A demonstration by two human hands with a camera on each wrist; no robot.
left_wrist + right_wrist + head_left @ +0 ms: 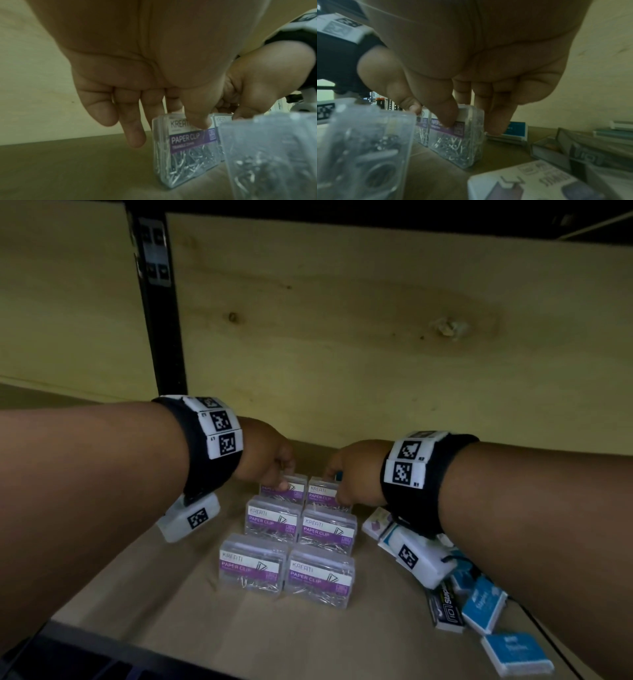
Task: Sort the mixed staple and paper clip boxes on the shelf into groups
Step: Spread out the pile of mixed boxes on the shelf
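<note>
Paper clip boxes (298,539) are grouped in 2 columns mid-shelf (212,642); the 12 o'clock pair is pinched by left hand (270,455) and right hand (354,467), seemingly for alignment; staple boxes (486,607) are left at 4 o'clock.

From head height we look forward and down onto the shelf (191,604), both forearms reaching in. Our wrist cameras sit close under each palm, facing along the fingers toward the back wall. All three views share the rear pair of paper clip boxes (305,491).
</note>
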